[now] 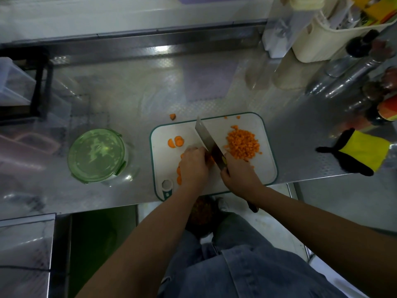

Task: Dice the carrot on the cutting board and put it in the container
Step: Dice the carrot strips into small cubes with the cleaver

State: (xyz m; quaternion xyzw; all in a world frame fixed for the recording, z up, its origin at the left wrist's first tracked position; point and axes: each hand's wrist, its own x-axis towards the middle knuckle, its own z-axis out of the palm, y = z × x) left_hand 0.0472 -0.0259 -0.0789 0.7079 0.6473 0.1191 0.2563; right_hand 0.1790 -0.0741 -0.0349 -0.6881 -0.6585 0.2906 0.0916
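Knife [205, 137] was gripped by right hand [238, 174], carrot [211, 159] pinned under curled left hand [193, 165]. Cutting board [267, 168] was set at counter [129, 93]'s near edge, container [97, 155] well left.

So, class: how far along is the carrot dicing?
Done: a heap of small orange carrot cubes lies on the right of the white, teal-edged cutting board. In hand: the right hand grips the steel cleaver while the left hand steadies carrot pieces. Left: the round orange carrot slices, then filling the round glass container, whose green lid is on.
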